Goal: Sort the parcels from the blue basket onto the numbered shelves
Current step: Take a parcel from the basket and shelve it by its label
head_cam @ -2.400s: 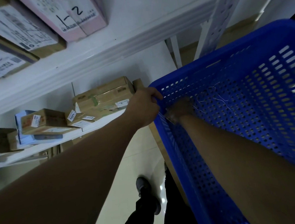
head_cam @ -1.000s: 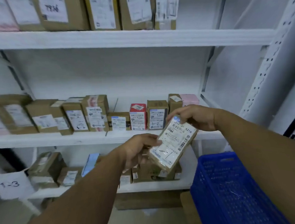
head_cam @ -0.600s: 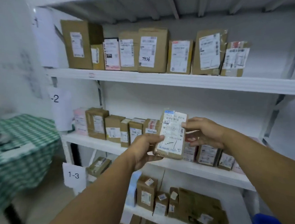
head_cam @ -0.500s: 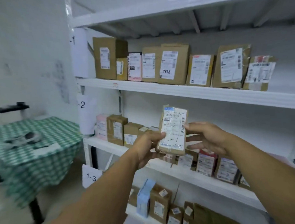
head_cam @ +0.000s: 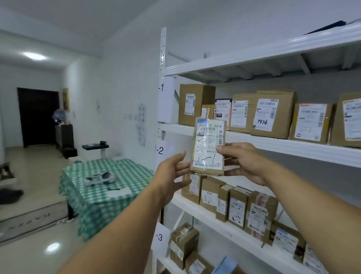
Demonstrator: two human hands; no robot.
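1. Nearest to me, both bare forearms reach up and forward from the bottom of the view.
2. My left hand [head_cam: 173, 174] has loosened since half a second ago. Then its fingers curled round the parcel; now they lie fairly straight, just touching the lower left edge, thumb raised beside it.
3. My right hand [head_cam: 242, 163] pinches the parcel [head_cam: 209, 145], thumb on the front at its right edge and fingers behind.
4. The parcel is held upright in the air in front of the shelving. It sits higher than before, and its top now overlaps the front edge of the shelf board [head_cam: 279, 145] marked with paper tag "-1" [head_cam: 162, 88].
5. It is a slim brown cardboard box. A white label under shiny clear tape covers most of its face, with a blue strip on top, the print "A21B", a barcode down the right side, and a handwritten mark low down that reads like "1-1".
6. Behind it, rows of brown boxes stand on the boards tagged "-1", "-2" [head_cam: 159, 150] and "-3" [head_cam: 159, 237].
7. My view has swung left, so more of the room shows: a table with a green checked cloth [head_cam: 107, 198], a shoe [head_cam: 99, 178] lying on it, and farthest off a dark doorway [head_cam: 39, 116].
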